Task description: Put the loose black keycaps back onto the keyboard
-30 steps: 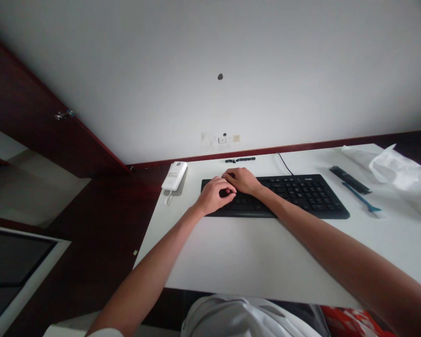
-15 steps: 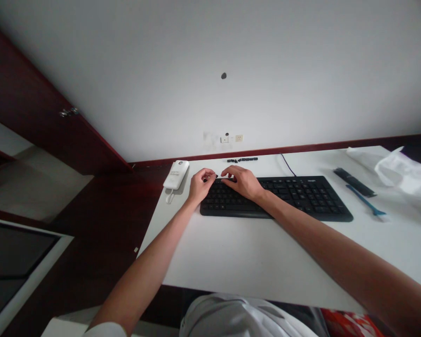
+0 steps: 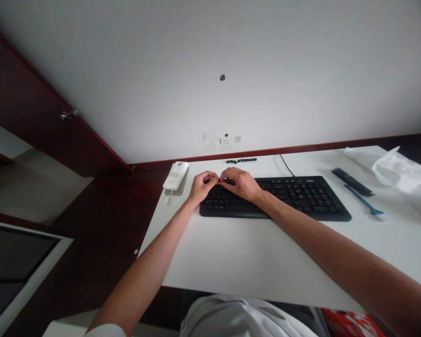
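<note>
A black keyboard lies on the white table, its left end partly covered by both hands. Over its upper left corner, my left hand pinches a small black keycap between thumb and forefinger. My right hand rests above the left half of the keys. Its thumb and fingertips come together at the same keycap, meeting the left fingertips. Behind the keyboard, several loose black keycaps lie in a row near the wall.
A white power bank with a short cable lies at the table's left edge. To the right are a blue brush, a dark flat strip and a crumpled white bag. The keyboard's cable runs over the back edge.
My right fingertips have moved left and closed at the keycap. The two hands now meet, where a gap stood between them before. The keyboard has stayed in place.
</note>
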